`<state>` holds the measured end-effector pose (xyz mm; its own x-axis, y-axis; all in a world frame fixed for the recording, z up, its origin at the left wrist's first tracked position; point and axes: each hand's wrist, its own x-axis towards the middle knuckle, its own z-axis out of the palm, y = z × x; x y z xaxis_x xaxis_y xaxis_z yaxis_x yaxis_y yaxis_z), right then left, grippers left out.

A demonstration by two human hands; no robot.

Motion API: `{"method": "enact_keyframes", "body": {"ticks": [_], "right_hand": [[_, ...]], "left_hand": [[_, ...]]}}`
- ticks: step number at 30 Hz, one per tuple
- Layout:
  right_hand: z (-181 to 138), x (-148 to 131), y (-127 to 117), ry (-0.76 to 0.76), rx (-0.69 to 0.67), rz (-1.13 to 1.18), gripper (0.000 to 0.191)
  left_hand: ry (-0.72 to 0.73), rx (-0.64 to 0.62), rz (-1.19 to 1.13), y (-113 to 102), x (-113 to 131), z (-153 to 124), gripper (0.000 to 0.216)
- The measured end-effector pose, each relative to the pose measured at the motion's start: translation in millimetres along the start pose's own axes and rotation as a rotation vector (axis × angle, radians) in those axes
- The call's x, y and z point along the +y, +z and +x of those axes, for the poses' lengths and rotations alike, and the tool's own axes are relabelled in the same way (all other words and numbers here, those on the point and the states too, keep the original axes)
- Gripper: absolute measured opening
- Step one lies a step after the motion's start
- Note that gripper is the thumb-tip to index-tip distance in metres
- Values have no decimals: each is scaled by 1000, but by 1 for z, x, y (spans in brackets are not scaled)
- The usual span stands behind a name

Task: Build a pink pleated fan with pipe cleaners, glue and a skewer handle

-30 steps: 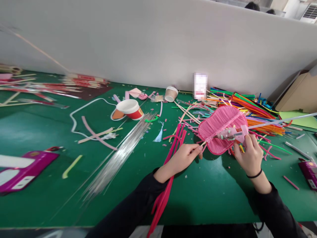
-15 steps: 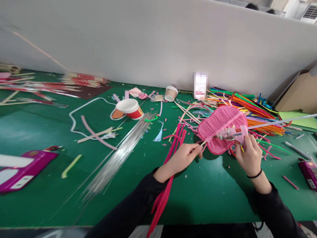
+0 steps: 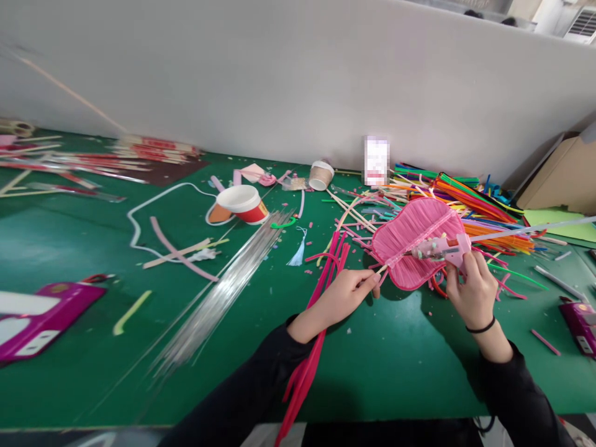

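On the right half of the green surface (image 3: 395, 372), I see the pink fan-shaped piece (image 3: 419, 217), a pleated panel with a darker pink rim, placed in front of both hands; from this view I cannot tell if it lies flat or is lifted a little. Its pale stick (image 3: 382, 270) comes out at the near left edge, and the left hand (image 3: 351, 298) has this stick pinched, the grip closed with thumb against fingers. The right hand (image 3: 475, 288), with a black band at the wrist, has its grip folded around the handle of a pink glue gun (image 3: 459, 251). The gun is over the panel, with its nozzle pointing left along the middle line, toward the stick; whether the tip touches, I cannot tell. From the back of the gun a long translucent rod (image 3: 535, 228) reaches to the right. Under the left forearm pass bright pink strips (image 3: 310, 357), going to the near edge. Behind the panel, at the far right, there is a pile of colourful stems (image 3: 479, 198). More to the left I find a blue tassel (image 3: 298, 248), a bundle of clear thin rods (image 3: 223, 292) and a red and white cup (image 3: 249, 205).
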<state>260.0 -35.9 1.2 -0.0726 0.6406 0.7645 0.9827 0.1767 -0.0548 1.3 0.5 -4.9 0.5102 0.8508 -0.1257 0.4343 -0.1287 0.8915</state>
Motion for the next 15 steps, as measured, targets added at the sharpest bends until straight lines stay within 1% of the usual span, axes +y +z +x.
{"method": "enact_keyframes", "body": {"ticks": [6, 15], "right_hand": [[0, 1, 0, 19, 13, -4, 1], [-3, 4, 1, 56, 22, -5, 5]], "left_hand": [[-3, -4, 10, -1, 0, -1, 47], [27, 13, 4, -1, 2, -1, 48]]}}
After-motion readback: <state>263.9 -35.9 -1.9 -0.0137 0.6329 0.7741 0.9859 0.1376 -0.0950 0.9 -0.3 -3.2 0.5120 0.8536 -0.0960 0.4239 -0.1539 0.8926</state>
